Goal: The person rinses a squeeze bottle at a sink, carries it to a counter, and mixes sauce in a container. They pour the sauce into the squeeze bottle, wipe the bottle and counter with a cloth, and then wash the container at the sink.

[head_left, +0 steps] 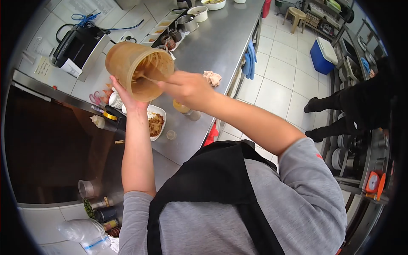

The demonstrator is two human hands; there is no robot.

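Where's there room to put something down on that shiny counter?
The counter is bare between the white tub and the pinkish lump; a smaller patch borders the small clear cup. It's crowded by the wall, around the silver pot.

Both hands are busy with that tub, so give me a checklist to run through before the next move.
1. Left hand supporting the tub: ok.
2. Utensil in right hand, reaching into the tub's mouth: ok.
3. White dish on the counter, brown food inside its rim: ok.
4. Tub's mouth directly above the dish: cannot tell from this angle.
5. Amount left in the tub: cannot tell; its inner wall is smeared brown.
6. Other person away from your arms: ok, across the aisle.
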